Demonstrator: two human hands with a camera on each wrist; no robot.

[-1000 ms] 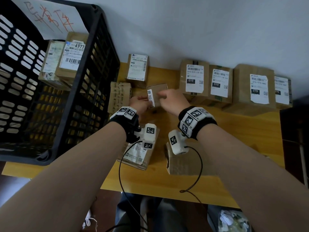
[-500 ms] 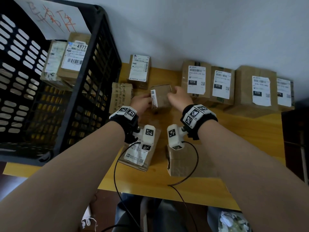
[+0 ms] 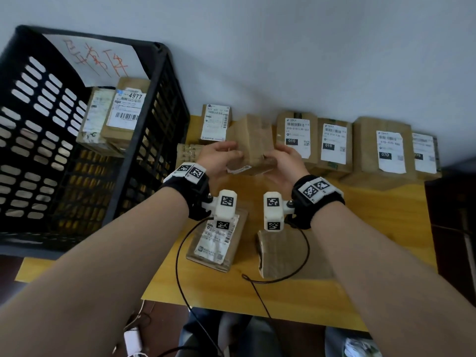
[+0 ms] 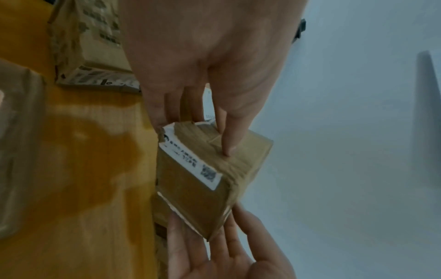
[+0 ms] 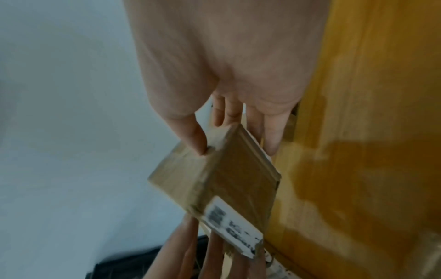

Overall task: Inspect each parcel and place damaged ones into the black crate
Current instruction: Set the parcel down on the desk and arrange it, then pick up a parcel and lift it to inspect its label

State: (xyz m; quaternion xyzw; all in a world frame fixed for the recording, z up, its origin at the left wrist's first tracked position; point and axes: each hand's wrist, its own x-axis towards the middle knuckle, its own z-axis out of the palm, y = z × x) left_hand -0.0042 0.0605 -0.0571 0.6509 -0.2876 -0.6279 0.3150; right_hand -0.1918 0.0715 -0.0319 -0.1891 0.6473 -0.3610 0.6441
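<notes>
A small parcel (image 3: 251, 143) was held clear of the surface (image 3: 381, 228), gripped between left hand (image 3: 219, 157) and right hand (image 3: 284, 161), apparently for inspection.

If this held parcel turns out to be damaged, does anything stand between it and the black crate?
Both the left hand and the right hand hold the small parcel above the table. Toward the black crate only its near wall rises; the flat box beside it lies lower. Nothing else visible blocks the way.
</notes>
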